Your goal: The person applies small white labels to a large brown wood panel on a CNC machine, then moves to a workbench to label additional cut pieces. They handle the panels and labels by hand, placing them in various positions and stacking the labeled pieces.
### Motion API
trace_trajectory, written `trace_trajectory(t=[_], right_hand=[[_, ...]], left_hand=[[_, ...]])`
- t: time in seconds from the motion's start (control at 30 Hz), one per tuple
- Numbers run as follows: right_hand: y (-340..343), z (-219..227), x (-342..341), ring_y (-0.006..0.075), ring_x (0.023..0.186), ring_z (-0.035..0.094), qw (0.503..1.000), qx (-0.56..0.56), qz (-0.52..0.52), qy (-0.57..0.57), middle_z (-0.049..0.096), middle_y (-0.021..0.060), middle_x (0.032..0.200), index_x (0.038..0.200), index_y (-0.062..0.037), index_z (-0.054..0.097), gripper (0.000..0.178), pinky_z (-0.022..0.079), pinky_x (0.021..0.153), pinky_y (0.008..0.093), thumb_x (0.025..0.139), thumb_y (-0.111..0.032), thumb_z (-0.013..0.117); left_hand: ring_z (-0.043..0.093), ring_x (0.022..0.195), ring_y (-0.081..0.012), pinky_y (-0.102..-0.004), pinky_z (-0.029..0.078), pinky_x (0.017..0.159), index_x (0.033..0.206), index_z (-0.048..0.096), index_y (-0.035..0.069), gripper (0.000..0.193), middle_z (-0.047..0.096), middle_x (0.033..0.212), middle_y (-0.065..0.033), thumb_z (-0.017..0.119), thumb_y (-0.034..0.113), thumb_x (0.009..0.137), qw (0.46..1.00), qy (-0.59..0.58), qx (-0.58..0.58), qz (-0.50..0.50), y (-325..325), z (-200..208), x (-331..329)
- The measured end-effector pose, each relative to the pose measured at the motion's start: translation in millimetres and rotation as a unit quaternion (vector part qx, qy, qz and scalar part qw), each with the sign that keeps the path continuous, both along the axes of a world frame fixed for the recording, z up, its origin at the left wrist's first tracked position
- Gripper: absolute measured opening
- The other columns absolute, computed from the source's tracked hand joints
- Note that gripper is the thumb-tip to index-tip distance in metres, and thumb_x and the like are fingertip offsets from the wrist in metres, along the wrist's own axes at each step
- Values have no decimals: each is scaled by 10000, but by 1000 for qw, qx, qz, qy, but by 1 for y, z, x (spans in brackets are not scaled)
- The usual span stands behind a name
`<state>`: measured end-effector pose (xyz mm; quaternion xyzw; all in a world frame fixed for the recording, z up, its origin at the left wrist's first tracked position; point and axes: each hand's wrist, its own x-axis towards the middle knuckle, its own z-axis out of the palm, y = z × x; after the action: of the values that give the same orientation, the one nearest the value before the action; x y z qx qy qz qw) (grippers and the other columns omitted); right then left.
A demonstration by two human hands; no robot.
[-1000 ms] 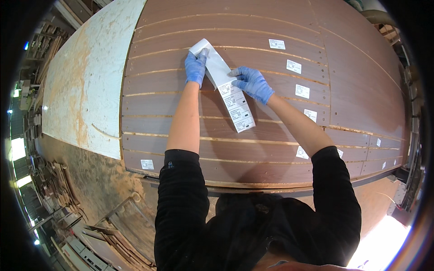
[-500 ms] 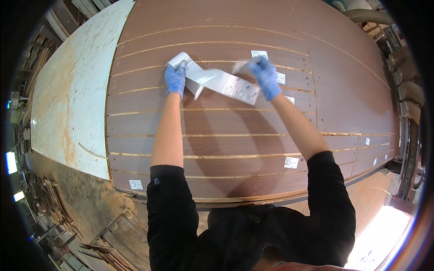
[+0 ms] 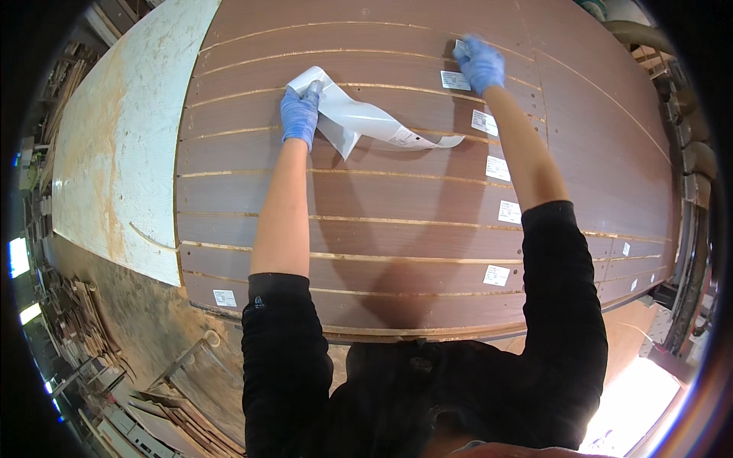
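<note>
My left hand (image 3: 301, 114), in a blue glove, is closed on a strip of label backing paper (image 3: 359, 114). The white strip twists away to the right, its far end curling above the brown panel (image 3: 382, 206). Toward the far right, my gloved right hand (image 3: 482, 64) presses at the panel, fingers closed on a small white label (image 3: 460, 48) that partly shows at the fingertips. Just below that hand lies another stuck label (image 3: 455, 81). More white labels (image 3: 484, 122) sit on the strips nearer to me, in a rough column under my right forearm.
Long straight cuts divide the brown panel into strips. A white dusty board (image 3: 122, 153) adjoins it on the left. Ridged hoses (image 3: 696, 160) run along the right side. Wood offcuts (image 3: 183, 420) are piled on the floor at lower left.
My right hand has moved farther away and slightly right, from beside the strip's end to the panel. The strip's loose end has curled and swung. My left hand keeps its hold.
</note>
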<state>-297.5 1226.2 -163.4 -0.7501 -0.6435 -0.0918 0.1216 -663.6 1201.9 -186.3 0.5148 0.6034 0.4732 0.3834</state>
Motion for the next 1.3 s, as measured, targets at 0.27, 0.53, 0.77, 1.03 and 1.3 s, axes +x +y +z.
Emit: trace_trajectory(t=[0.27,0.53,0.77,1.03,1.3], right_hand=[[-119,44,-79,205,950,616,820,-166,253,486,679,86,925,1038,-33,630,303,468,841,326,875,-283,575],[-120,34,-102,170,838,639,624,-226,11,748,639,108,1001,1127,12,566,325,535,726,307,864,-179,581],[-96,26,-180,168,814,641,636,-238,30,733,646,91,982,1172,-2,551,328,534,704,292,891,-171,534],[-112,47,-191,140,895,597,721,-163,143,658,623,105,996,1259,-14,459,454,485,807,267,828,-27,601],[-92,27,-187,91,827,582,843,-146,190,481,640,62,936,1058,-3,620,239,496,740,232,821,9,596]], left_hand=[[604,737,-159,-289,480,628,1018,595,-4,332,645,887,-108,666,250,816,996,-32,-64,60,0,5,0],[573,654,-117,-254,482,540,967,607,0,536,640,806,-71,500,516,870,926,-353,-129,-28,4,9,8],[581,701,-144,-304,480,667,910,646,-2,465,646,797,-68,568,449,830,983,-119,-66,-121,-12,15,9],[585,741,-107,-272,498,659,988,651,8,223,654,872,-55,646,174,839,982,-146,-36,-115,-15,16,4],[579,770,-113,-281,482,695,994,645,-1,243,662,882,-61,630,193,848,984,-125,-46,-116,-10,15,3]])
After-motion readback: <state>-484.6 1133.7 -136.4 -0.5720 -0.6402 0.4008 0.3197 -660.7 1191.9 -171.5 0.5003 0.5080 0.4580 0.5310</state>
